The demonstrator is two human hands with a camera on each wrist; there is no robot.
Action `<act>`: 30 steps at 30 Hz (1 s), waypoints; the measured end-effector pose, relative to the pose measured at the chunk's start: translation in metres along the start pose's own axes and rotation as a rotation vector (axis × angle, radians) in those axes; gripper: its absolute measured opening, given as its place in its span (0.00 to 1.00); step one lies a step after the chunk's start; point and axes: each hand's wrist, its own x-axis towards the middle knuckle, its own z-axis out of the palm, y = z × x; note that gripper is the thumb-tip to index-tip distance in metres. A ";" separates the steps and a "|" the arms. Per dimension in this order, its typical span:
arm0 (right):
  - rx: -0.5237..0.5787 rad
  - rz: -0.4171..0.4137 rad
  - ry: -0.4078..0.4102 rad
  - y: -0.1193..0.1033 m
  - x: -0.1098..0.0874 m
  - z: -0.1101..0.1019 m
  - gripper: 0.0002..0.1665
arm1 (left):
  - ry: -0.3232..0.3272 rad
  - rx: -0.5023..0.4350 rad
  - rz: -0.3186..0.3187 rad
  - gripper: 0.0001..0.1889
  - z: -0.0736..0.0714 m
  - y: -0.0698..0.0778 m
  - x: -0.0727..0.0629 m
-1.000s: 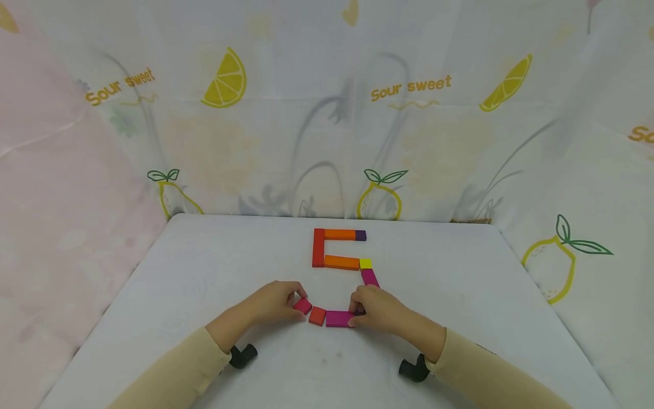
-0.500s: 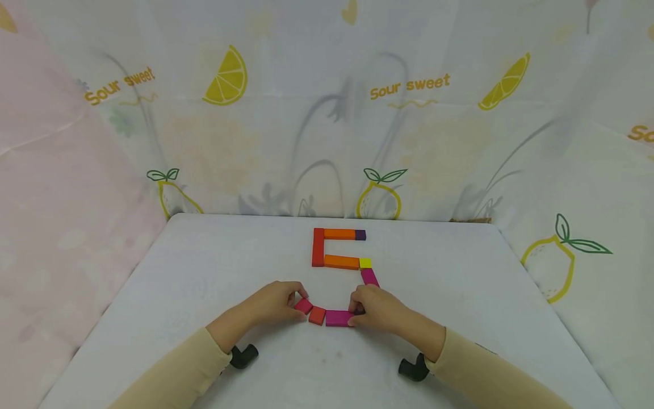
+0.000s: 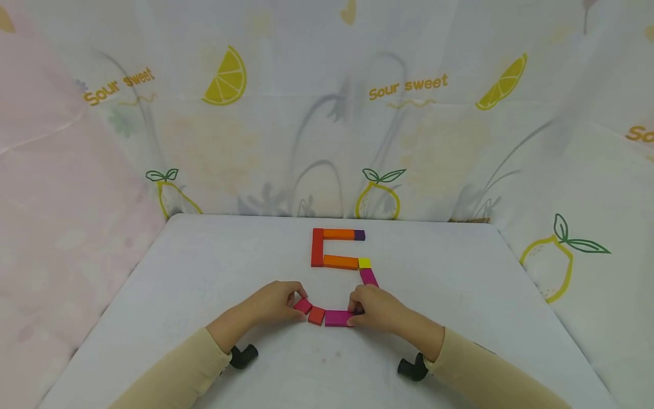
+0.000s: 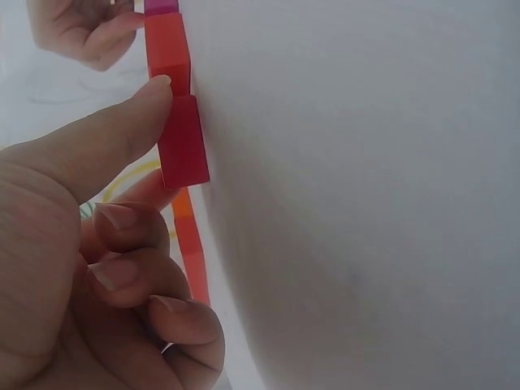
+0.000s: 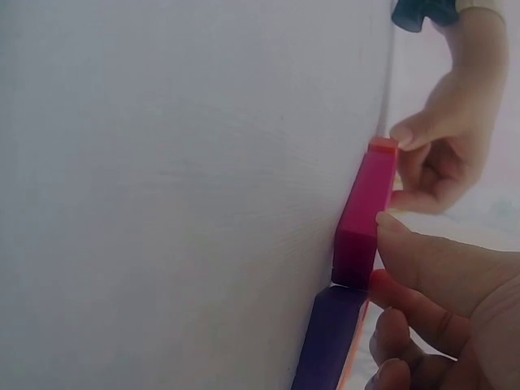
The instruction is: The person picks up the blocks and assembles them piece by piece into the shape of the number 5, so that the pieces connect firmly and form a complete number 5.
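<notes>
Between thumb and forefinger, my left hand (image 3: 276, 301) pinches a small crimson block (image 3: 302, 306) lying flat at the left end of a curved row. In the left wrist view its thumb lies across the crimson block (image 4: 184, 146) beside a red-orange block (image 4: 166, 45). That red-orange block (image 3: 316, 315) sits between the crimson one and a longer magenta block (image 3: 337, 318). My right hand (image 3: 378, 309) pinches the magenta block near its right end. A dark purple block (image 5: 329, 333) adjoins it in the right wrist view, mostly hidden by the hand in the head view.
Farther back on the white table (image 3: 204, 255) lie a red block (image 3: 317, 247), an upper orange block (image 3: 339, 234), a purple cube (image 3: 360, 235), a lower orange block (image 3: 340, 262), a yellow cube (image 3: 364, 263) and a slanted magenta block (image 3: 368, 276). A lemon-printed cloth (image 3: 286, 142) hangs behind.
Both hands keep their places and their hold on the blocks. The whole head view has shifted very slightly; no block has clearly moved.
</notes>
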 end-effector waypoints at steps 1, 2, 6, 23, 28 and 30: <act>0.001 0.002 -0.001 0.000 0.000 0.000 0.10 | -0.001 0.004 0.001 0.18 0.000 -0.001 0.000; 0.002 0.004 -0.002 0.000 0.000 0.001 0.10 | -0.001 0.006 0.001 0.18 0.000 -0.001 0.001; 0.017 0.019 -0.008 -0.001 0.000 0.000 0.10 | -0.003 0.007 -0.004 0.19 0.001 -0.003 0.001; -0.020 0.002 0.002 0.001 0.002 0.001 0.10 | 0.005 0.012 0.000 0.19 0.000 0.000 -0.002; -0.019 0.003 -0.001 0.001 0.002 0.000 0.10 | 0.002 0.019 0.007 0.20 0.000 0.000 -0.003; -0.017 0.001 0.000 0.000 0.002 0.000 0.10 | 0.002 0.021 0.008 0.21 0.000 0.000 -0.003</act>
